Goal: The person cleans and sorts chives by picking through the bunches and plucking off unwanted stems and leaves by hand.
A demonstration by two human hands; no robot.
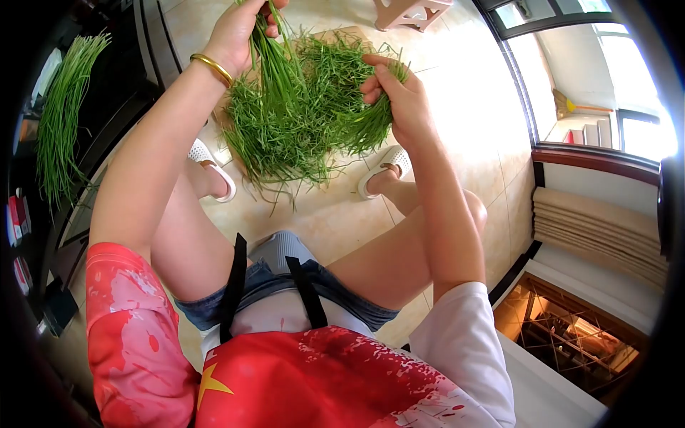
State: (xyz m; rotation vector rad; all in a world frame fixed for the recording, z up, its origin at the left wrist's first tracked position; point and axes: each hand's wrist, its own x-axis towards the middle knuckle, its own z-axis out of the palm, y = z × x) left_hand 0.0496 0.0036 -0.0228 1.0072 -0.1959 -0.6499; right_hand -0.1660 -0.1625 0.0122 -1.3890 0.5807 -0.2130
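Observation:
My left hand point(237, 36), with a gold bangle at the wrist, is closed around a bunch of long green chives point(277, 75) at the top of the view. The stalks hang down from the fist over a loose pile of chives point(292, 146) on the floor. To the right, my right hand point(407, 107) grips a second bunch point(367, 128) with thumb and fingers, its blades drooping onto the pile's edge. Some left fingers are cut off by the frame's top edge. Under the pile, a tan sheet or board point(342, 33) shows at the far edge.
Another bunch of chives point(64, 118) lies on a dark surface at the left. White shoes point(389, 170) flank the pile on the tiled floor point(492, 153). A pale plastic stool point(412, 13) stands beyond it. A glass door and window are at the right.

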